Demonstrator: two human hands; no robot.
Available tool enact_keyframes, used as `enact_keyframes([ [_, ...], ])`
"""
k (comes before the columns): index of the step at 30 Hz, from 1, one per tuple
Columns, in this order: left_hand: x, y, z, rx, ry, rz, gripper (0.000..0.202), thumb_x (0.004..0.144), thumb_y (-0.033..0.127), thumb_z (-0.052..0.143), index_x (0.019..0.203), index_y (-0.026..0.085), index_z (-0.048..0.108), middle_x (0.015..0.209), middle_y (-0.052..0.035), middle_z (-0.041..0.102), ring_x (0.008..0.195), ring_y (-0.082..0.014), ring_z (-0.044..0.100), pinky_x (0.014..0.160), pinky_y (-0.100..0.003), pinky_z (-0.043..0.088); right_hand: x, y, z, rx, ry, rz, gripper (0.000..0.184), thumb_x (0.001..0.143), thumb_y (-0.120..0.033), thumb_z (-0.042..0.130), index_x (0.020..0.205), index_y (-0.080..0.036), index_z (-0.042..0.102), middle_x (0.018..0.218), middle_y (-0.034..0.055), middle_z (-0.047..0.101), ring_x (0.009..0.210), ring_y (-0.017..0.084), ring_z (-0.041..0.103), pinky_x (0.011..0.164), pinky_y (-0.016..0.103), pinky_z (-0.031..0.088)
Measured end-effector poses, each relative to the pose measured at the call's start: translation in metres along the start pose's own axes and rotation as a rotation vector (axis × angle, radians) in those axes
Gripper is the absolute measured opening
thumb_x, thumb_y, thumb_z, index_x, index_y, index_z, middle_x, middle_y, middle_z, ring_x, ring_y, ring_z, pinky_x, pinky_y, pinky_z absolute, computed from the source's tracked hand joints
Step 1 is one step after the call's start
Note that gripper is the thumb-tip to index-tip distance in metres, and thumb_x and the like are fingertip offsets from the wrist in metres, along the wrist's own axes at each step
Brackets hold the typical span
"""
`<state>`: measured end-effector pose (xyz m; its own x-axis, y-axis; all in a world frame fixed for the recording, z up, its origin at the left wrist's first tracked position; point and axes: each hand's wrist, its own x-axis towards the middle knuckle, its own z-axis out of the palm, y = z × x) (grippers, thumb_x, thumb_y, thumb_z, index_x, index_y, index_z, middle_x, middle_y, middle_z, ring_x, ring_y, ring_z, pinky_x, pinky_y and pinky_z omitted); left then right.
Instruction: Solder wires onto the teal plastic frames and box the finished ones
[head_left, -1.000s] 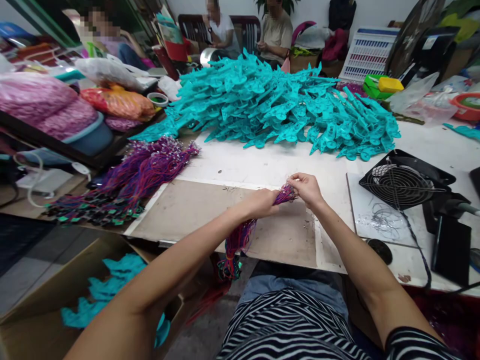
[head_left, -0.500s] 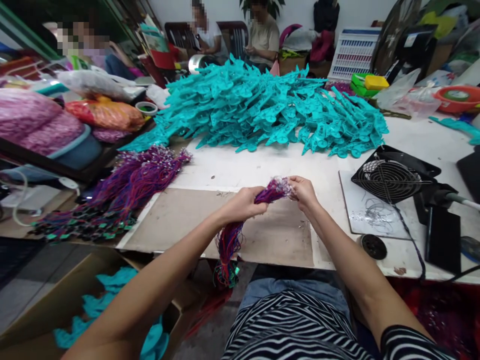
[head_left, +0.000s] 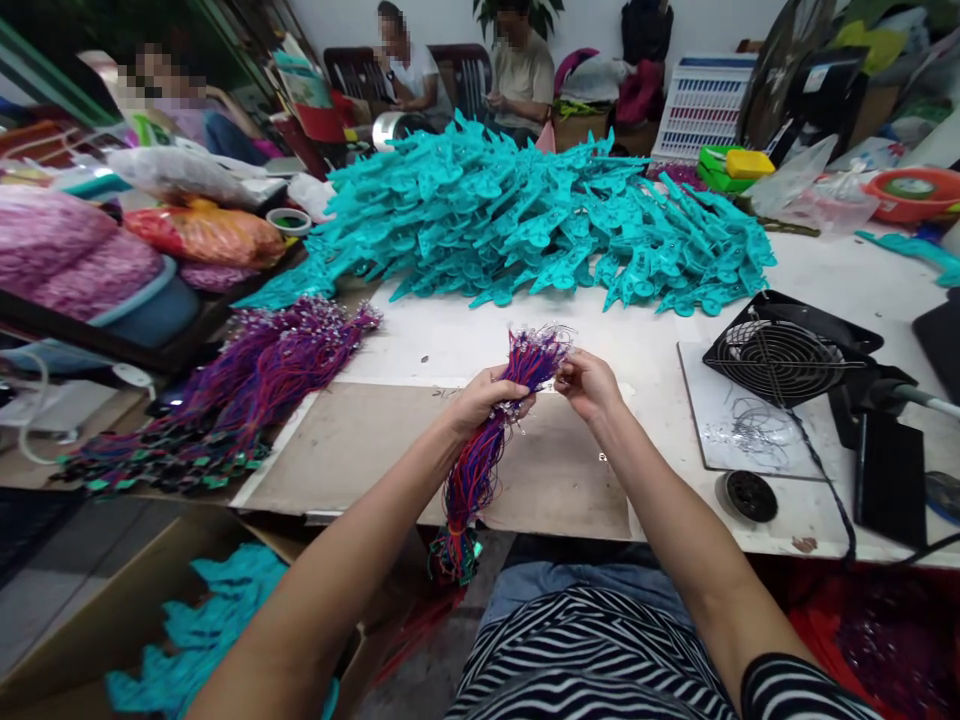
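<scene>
A bundle of thin red, blue and purple wires is gripped in my left hand, whose fingers wrap round it below its upper end. The pale, clear-tipped ends fan out above that hand. Down past the table's front edge hangs the other end, with small green and black parts. My right hand is closed in a pinch at the right side of the fanned tips; whatever lies between its fingertips is too small to make out. More wire bundles lie at the left of the table, their pale tips pointing away from me.
A large heap of turquoise plastic pieces covers the table's back. On the right are a black fan, a white board with loose wire bits and a round black tin. A cardboard box holds turquoise pieces below left. People sit behind.
The bundle's tip end has swung more upright and its tips have spread into a fan. My right hand has shifted slightly left and down. My left hand keeps its hold.
</scene>
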<state>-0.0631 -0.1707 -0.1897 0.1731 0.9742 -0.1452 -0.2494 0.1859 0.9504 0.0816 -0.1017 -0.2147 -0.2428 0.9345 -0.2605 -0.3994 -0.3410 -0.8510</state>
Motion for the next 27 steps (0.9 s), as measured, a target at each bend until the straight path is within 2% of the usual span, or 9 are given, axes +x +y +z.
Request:
enact_keyframes([
  [3,0.002,0.001,-0.01,-0.09,-0.055,-0.018,0.03,0.056,0.037,0.071,0.065,0.014,0.054,0.045,0.003,0.047,0.034,-0.005,0.034,0.035,-0.02,0.02,-0.003,-0.003,0.006,0.034,-0.016,0.034,0.025,0.058,-0.028,0.075,0.065,-0.02,0.053,0.048,-0.0084,0.048,0.048,0.008,0.05,0.047,0.02,0.031],
  [6,0.004,0.002,-0.018,-0.114,-0.037,-0.034,0.036,0.057,0.041,0.075,0.059,0.014,0.052,0.046,0.0025,0.047,0.035,-0.0048,0.036,0.034,-0.02,0.02,-0.009,-0.004,0.01,0.055,-0.014,0.023,0.023,0.057,-0.027,0.077,0.069,-0.019,0.058,0.054,-0.006,0.056,0.053,0.009,0.054,0.05,0.019,0.033],
  [10,0.005,0.002,-0.017,-0.08,-0.009,-0.042,0.037,0.058,0.04,0.08,0.059,0.014,0.054,0.045,0.0015,0.05,0.036,-0.0064,0.04,0.035,-0.02,0.025,-0.013,0.001,0.011,0.1,0.029,0.004,0.019,0.06,-0.024,0.076,0.068,-0.019,0.059,0.054,-0.0067,0.057,0.054,0.007,0.052,0.051,0.019,0.031],
  [14,0.008,-0.003,-0.012,-0.099,-0.01,-0.001,0.037,0.057,0.036,0.08,0.054,0.014,0.051,0.043,0.0022,0.048,0.036,-0.0056,0.04,0.035,-0.019,0.026,-0.012,0.004,0.011,0.163,0.038,0.084,0.017,0.066,-0.023,0.073,0.07,-0.02,0.056,0.053,-0.0081,0.054,0.053,0.007,0.05,0.051,0.019,0.032],
  [18,0.01,-0.009,-0.016,-0.13,-0.103,-0.013,0.036,0.058,0.037,0.079,0.056,0.014,0.051,0.042,0.0035,0.044,0.034,-0.005,0.036,0.035,-0.019,0.023,-0.016,0.003,0.013,0.209,-0.08,0.235,0.025,0.072,-0.019,0.066,0.061,-0.02,0.044,0.047,-0.0085,0.039,0.045,0.008,0.041,0.045,0.021,0.028],
  [21,0.012,-0.011,-0.02,-0.142,-0.15,-0.04,0.036,0.058,0.039,0.078,0.056,0.014,0.052,0.042,0.0034,0.044,0.034,-0.005,0.034,0.035,-0.02,0.023,-0.022,0.001,0.012,0.273,-0.226,0.264,0.03,0.077,-0.017,0.062,0.059,-0.021,0.038,0.046,-0.0085,0.03,0.043,0.008,0.034,0.042,0.02,0.025],
  [24,0.012,-0.011,-0.021,-0.131,-0.145,-0.055,0.035,0.057,0.038,0.078,0.057,0.013,0.054,0.044,0.0021,0.047,0.036,-0.0061,0.037,0.036,-0.02,0.026,-0.026,0.0,0.009,0.324,-0.378,0.265,0.033,0.079,-0.019,0.064,0.059,-0.02,0.037,0.049,-0.0078,0.033,0.044,0.007,0.033,0.041,0.018,0.025],
  [27,0.012,-0.01,-0.019,-0.106,-0.06,-0.096,0.033,0.053,0.034,0.08,0.068,0.01,0.062,0.055,-0.0019,0.058,0.044,-0.0094,0.049,0.041,-0.021,0.035,-0.025,0.002,0.004,0.314,-0.337,0.257,0.029,0.077,-0.021,0.068,0.062,-0.019,0.043,0.053,-0.0071,0.04,0.045,0.006,0.036,0.041,0.017,0.024],
])
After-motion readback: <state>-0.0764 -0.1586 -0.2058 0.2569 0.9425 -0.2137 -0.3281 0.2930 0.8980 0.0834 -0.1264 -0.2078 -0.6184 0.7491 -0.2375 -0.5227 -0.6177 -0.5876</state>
